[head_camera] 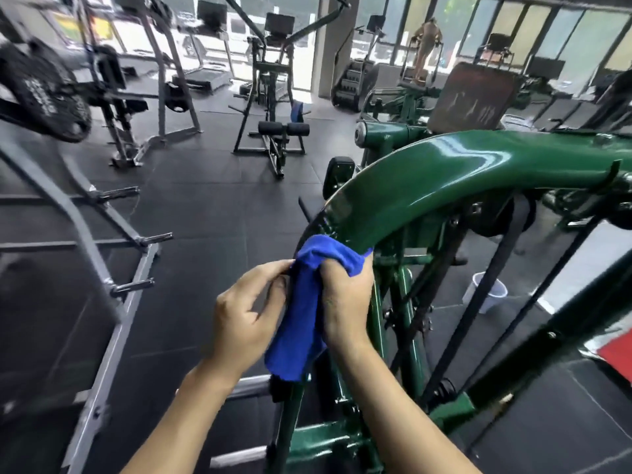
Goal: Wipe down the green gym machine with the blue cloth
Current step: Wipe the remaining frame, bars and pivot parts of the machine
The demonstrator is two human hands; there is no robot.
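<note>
The green gym machine (455,172) fills the right half of the view, its thick curved arm sweeping down toward me. A blue cloth (301,309) is draped over the lower end of that arm and hangs down between my hands. My right hand (345,302) grips the cloth against the arm, fingers curled round it. My left hand (246,313) pinches the cloth's left edge with thumb and fingertips. The part of the arm under the cloth is hidden.
A grey steel rack (102,254) with plate pegs stands at the left. A black weight plate (37,94) hangs at the upper left. A black bench machine (273,131) stands behind. A white bucket (485,292) sits on the dark rubber floor behind the green frame.
</note>
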